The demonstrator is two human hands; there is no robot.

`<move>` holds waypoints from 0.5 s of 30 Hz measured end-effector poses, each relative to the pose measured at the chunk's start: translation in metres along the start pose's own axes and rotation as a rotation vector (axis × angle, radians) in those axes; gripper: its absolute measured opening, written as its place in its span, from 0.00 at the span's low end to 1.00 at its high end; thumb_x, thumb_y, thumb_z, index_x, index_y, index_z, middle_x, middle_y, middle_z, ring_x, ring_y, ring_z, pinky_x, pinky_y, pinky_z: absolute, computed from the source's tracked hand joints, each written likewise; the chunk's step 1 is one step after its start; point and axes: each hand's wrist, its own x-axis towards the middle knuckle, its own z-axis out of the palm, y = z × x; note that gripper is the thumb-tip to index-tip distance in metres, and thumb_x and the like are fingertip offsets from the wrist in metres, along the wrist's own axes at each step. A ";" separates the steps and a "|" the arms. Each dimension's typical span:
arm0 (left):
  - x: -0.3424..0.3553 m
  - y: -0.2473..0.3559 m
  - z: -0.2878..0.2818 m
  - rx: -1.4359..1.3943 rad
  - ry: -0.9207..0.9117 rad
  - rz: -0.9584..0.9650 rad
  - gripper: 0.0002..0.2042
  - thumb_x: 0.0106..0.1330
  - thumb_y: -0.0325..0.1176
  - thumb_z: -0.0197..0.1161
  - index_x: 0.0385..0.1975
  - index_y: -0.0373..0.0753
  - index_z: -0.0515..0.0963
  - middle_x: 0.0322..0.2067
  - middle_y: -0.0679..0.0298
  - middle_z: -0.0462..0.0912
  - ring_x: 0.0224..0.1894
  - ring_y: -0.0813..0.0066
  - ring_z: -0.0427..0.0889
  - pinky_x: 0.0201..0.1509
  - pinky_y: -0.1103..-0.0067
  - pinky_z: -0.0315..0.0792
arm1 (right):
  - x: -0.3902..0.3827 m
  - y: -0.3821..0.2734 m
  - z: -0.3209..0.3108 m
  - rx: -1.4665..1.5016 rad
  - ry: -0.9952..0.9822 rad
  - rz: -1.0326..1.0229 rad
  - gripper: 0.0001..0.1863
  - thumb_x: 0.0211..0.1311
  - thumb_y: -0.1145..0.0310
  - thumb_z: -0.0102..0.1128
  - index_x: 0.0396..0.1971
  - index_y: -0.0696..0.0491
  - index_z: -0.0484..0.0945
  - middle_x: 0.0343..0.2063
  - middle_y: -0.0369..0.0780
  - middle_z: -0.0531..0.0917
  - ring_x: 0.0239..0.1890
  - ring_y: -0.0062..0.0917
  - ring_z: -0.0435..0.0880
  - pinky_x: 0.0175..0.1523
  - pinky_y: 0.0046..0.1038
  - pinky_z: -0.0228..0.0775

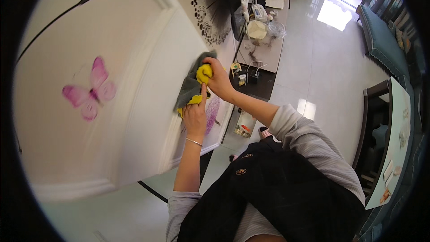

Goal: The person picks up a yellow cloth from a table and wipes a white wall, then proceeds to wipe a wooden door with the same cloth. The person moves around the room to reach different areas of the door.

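A two-sided cloth [190, 84], grey on one face and yellow on the other, lies against the white moulded wall panel [152, 76]. My right hand [218, 80] is closed round a bunched yellow part at the cloth's upper right. Just below it, my left hand [195, 115] grips the lower edge, where a yellow fold shows. Its index finger points up toward the bunch. Part of a purple print on the panel is hidden behind my hands. Further left, a pink butterfly print [92, 90] decorates the panel.
Beside the panel stands a long low cabinet [264, 58] with cables, a plastic tub and bags on it. A black cable [58, 15] hangs at the upper left. To the right are a glass-topped table [394, 139] and a blue upholstered bench [380, 31] on the tiled floor.
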 end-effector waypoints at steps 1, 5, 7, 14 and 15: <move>0.005 0.002 0.013 -0.020 -0.019 0.001 0.36 0.60 0.16 0.50 0.71 0.49 0.64 0.46 0.50 0.81 0.48 0.51 0.80 0.58 0.65 0.71 | 0.010 0.003 -0.003 0.006 -0.019 -0.003 0.24 0.54 0.75 0.65 0.52 0.53 0.70 0.44 0.48 0.76 0.49 0.46 0.75 0.55 0.36 0.69; 0.036 0.009 0.077 -0.080 0.154 0.040 0.36 0.60 0.15 0.52 0.71 0.48 0.64 0.55 0.48 0.78 0.57 0.47 0.78 0.64 0.64 0.68 | 0.037 0.054 -0.022 -0.044 -0.131 -0.046 0.27 0.52 0.78 0.62 0.54 0.52 0.69 0.46 0.48 0.75 0.51 0.48 0.74 0.57 0.37 0.68; 0.042 0.012 0.108 -0.061 0.092 -0.017 0.35 0.61 0.16 0.54 0.70 0.48 0.65 0.58 0.48 0.77 0.60 0.46 0.76 0.66 0.63 0.67 | 0.036 0.091 -0.025 -0.004 -0.150 -0.031 0.29 0.51 0.80 0.60 0.56 0.52 0.68 0.47 0.49 0.74 0.52 0.49 0.73 0.57 0.37 0.68; 0.067 0.019 0.208 -0.451 0.069 -0.208 0.18 0.70 0.31 0.61 0.59 0.36 0.74 0.54 0.50 0.79 0.58 0.51 0.76 0.65 0.66 0.68 | -0.006 0.199 -0.003 0.289 -0.132 0.080 0.28 0.60 0.60 0.53 0.60 0.53 0.65 0.46 0.50 0.74 0.50 0.49 0.75 0.58 0.37 0.67; 0.063 0.016 0.227 -0.340 0.129 -0.121 0.16 0.69 0.34 0.64 0.53 0.33 0.77 0.50 0.50 0.81 0.53 0.53 0.79 0.59 0.67 0.72 | -0.014 0.213 -0.001 0.303 -0.131 0.106 0.27 0.62 0.58 0.51 0.60 0.53 0.65 0.46 0.50 0.74 0.50 0.50 0.75 0.58 0.38 0.67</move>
